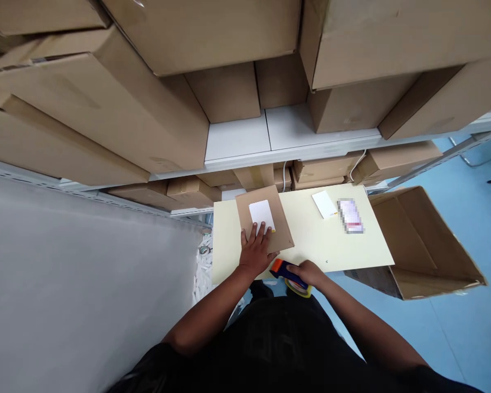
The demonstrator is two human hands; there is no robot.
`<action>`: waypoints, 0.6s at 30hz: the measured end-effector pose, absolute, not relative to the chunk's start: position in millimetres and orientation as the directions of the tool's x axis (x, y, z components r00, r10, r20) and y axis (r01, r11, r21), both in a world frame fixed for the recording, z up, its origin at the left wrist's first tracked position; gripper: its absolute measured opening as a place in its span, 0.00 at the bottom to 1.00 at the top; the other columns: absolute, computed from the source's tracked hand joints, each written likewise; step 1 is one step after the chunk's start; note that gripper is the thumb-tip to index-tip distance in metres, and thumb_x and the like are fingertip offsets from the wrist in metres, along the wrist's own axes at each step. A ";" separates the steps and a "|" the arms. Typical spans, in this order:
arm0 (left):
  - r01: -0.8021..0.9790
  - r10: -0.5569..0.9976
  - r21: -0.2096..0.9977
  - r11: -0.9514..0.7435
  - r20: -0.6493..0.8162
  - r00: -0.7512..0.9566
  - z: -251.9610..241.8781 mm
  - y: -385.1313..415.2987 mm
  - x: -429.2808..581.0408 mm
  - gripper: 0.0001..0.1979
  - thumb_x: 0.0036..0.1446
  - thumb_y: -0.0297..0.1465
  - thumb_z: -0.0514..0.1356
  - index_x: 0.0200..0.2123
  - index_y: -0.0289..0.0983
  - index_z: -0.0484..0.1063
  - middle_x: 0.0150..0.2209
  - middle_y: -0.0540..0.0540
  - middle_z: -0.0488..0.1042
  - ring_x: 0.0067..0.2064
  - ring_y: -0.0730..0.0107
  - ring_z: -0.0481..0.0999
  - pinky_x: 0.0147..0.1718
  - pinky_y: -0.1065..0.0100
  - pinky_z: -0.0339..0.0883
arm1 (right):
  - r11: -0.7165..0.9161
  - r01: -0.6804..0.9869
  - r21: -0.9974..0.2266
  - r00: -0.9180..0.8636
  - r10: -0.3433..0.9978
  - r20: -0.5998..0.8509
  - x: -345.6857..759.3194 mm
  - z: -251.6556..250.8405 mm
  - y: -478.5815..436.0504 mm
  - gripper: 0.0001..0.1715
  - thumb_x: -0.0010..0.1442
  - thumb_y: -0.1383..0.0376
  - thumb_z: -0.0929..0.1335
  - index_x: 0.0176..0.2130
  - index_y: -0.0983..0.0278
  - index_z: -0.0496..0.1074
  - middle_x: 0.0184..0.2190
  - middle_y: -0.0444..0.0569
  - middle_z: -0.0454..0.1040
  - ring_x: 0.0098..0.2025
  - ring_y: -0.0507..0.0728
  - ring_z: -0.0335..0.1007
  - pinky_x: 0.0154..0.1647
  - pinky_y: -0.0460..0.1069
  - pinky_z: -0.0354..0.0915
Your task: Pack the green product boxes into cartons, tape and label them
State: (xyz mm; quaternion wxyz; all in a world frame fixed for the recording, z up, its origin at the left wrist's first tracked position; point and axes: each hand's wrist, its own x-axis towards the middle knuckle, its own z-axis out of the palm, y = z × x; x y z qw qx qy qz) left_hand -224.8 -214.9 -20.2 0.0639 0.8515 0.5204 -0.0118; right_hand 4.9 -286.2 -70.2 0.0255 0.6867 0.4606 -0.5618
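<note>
**Cardboard parcel flat on the desk, one hand on it, one on the tape dispenser**

Head view: the cardboard parcel (283,225) is a single flat brown piece lying on the far-left part of the pale yellow desk (311,248), turned slightly askew. It carries one white label (262,214); no writing can be made out on it. The left hand (256,248) lies flat on the parcel's near edge, fingers spread wide, their tips touching the lower edge of the label. The right hand (311,271) is closed around one tape dispenser (284,269), orange and blue, at the near edge of the desk, just beside the left hand. One yellowish tape roll (299,288) sits on the dispenser, hanging past the desk edge.

Two more small things lie on the far side of the desk, well apart from the parcel: one white card (324,204) and, just beside it, one packet (351,216) that is blurred, so nothing can be read on it.

One open carton (417,240) stands to the right against the desk, over the blue floor (474,229). Beyond the desk a white shelf (245,139) holds many plain brown boxes (106,109), too many and too overlapped to count; no brand or print shows on them.
</note>
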 end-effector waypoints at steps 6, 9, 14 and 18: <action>0.882 0.885 0.136 -0.452 -0.058 0.462 -26.6 -215.9 -225.8 0.45 0.64 0.55 0.55 0.76 0.41 0.48 0.76 0.38 0.44 0.77 0.40 0.35 0.69 0.31 0.27 | -0.630 0.628 -0.458 0.236 0.714 -0.659 91.7 -61.3 -321.4 0.29 0.66 0.47 0.62 0.22 0.61 0.73 0.22 0.52 0.76 0.28 0.59 0.72 0.30 0.51 0.57; 0.885 0.889 0.127 -0.448 -0.043 0.456 -28.6 -217.3 -225.2 0.44 0.65 0.54 0.56 0.76 0.41 0.47 0.76 0.38 0.45 0.77 0.42 0.36 0.69 0.31 0.26 | -0.404 0.834 -0.376 0.248 0.883 -0.399 97.2 -63.9 -305.7 0.20 0.64 0.53 0.64 0.30 0.62 0.76 0.30 0.55 0.79 0.38 0.63 0.74 0.40 0.53 0.62; 0.891 0.892 0.100 -0.443 -0.049 0.449 -28.1 -218.3 -223.7 0.44 0.64 0.56 0.55 0.76 0.42 0.48 0.76 0.39 0.46 0.77 0.43 0.37 0.69 0.32 0.27 | -0.153 0.961 -0.228 0.096 0.965 -0.242 78.2 -91.1 -272.3 0.21 0.68 0.56 0.63 0.46 0.66 0.79 0.48 0.64 0.77 0.56 0.70 0.68 0.60 0.61 0.57; 0.896 0.894 0.088 -0.435 -0.076 0.441 -26.2 -218.1 -222.7 0.45 0.64 0.56 0.56 0.76 0.42 0.47 0.77 0.39 0.45 0.77 0.44 0.38 0.69 0.33 0.27 | -0.158 0.937 -0.312 0.082 0.967 -0.243 74.3 -108.8 -271.7 0.22 0.67 0.59 0.64 0.53 0.66 0.77 0.51 0.66 0.74 0.60 0.73 0.64 0.62 0.64 0.54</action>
